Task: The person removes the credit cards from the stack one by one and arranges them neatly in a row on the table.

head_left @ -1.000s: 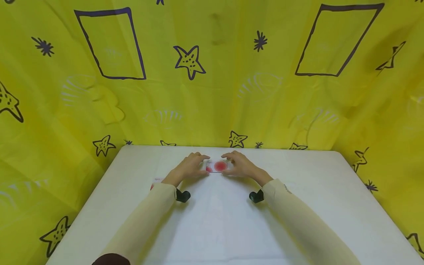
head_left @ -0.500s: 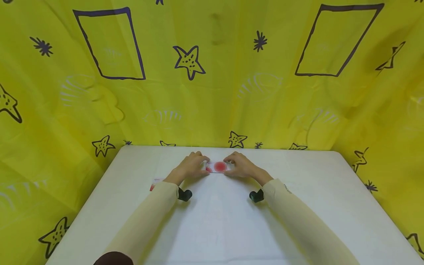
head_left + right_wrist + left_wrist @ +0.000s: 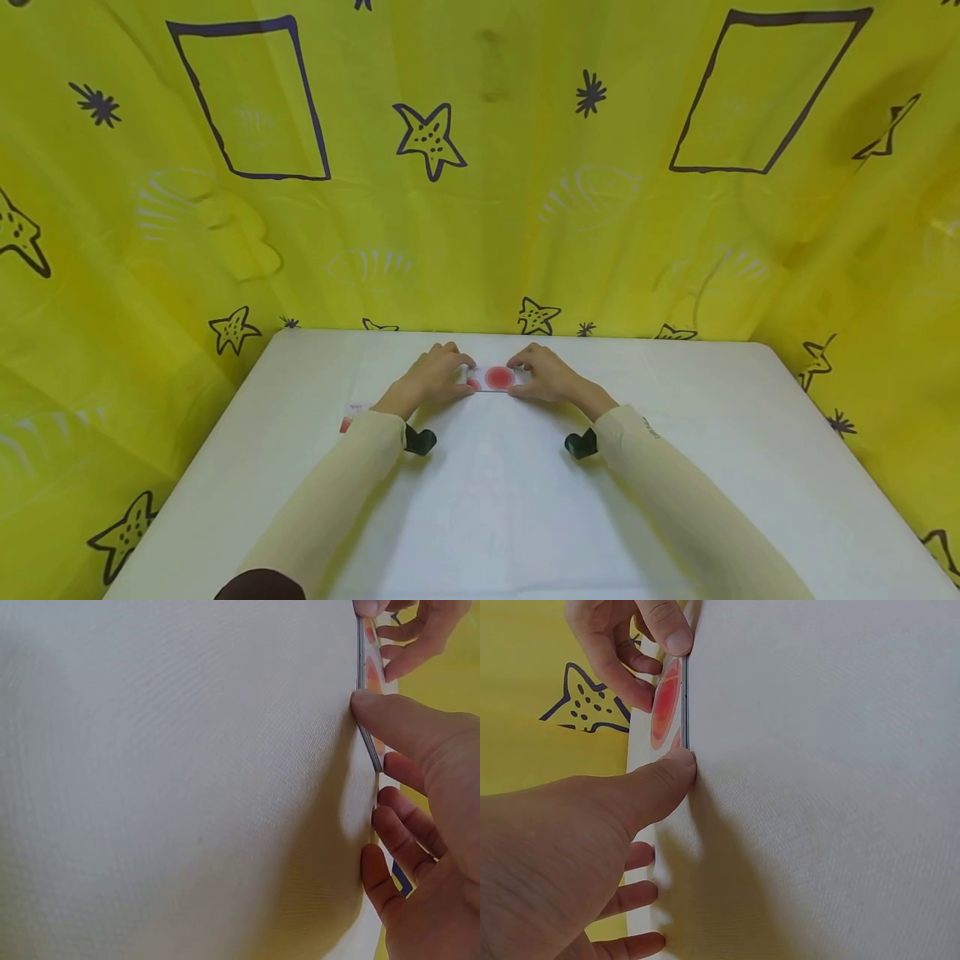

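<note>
A small white stack of thin cards (image 3: 498, 377), printed with red circles, lies flat near the far side of the table. My left hand (image 3: 431, 377) pinches its left end, thumb on the near edge and fingers towards the far edge. At the other end, my right hand (image 3: 551, 375) grips the stack the same way. From the left wrist, the layered edge of the stack (image 3: 685, 705) shows between both thumbs. In the right wrist view, a corner of the stack (image 3: 376, 759) sticks out past my right thumb (image 3: 390, 716).
Another white and red card or stack (image 3: 356, 410) lies by my left wrist, partly hidden by the forearm. The white table (image 3: 495, 517) ends at a yellow curtain (image 3: 480, 225) with drawn starfish. Dark wrist mounts (image 3: 420, 442) hang under both sleeves.
My right thumb and fingers have shifted slightly right and closed onto the edges of the stack. My left forearm has edged a little to the right. The stack stays in nearly the same place.
</note>
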Available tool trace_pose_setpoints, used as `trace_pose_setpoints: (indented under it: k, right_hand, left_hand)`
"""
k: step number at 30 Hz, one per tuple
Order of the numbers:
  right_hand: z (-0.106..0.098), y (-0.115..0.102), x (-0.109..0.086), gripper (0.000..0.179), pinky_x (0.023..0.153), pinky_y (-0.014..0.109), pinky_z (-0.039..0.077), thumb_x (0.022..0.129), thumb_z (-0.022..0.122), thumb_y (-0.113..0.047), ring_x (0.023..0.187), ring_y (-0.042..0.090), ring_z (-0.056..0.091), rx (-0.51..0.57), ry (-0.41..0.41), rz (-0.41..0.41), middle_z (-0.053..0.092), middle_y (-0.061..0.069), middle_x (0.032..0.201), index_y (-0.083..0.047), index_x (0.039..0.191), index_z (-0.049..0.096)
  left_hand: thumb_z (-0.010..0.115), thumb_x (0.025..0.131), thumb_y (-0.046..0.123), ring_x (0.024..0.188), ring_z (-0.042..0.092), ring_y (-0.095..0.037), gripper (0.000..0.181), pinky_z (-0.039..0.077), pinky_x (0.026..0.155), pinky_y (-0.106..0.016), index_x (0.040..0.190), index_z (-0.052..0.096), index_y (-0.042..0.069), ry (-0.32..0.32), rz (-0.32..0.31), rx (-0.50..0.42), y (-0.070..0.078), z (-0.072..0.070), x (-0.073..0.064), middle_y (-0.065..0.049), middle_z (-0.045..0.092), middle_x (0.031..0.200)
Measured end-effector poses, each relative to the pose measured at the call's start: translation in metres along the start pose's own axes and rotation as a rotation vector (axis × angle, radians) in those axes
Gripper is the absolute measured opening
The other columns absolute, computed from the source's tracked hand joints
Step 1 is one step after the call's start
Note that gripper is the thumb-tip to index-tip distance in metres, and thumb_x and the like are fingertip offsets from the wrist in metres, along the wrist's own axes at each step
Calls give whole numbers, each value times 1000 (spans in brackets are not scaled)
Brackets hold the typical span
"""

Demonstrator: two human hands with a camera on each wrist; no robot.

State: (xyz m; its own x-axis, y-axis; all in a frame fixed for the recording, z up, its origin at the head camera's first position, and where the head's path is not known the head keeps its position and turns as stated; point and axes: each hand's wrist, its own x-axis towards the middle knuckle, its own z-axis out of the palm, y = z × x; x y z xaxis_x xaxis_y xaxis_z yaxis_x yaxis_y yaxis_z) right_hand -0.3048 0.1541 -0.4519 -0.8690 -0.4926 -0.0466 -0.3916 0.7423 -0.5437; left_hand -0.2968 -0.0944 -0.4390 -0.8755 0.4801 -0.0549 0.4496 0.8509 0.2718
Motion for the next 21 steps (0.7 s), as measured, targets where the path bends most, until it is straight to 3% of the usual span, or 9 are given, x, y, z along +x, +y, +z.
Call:
trace_pose_setpoints:
  k: [21]
  right_hand:
    - [0,-4,-4,44,102,48,46,91,80,-23,113,29,54,-31,32,-41,62,13,123,-4,128,69]
  left_hand:
    - [78,92,34,114,54,-31,42,48,97,-49,130,71,17,21,3,0,0,-1,-1,-10,61,124]
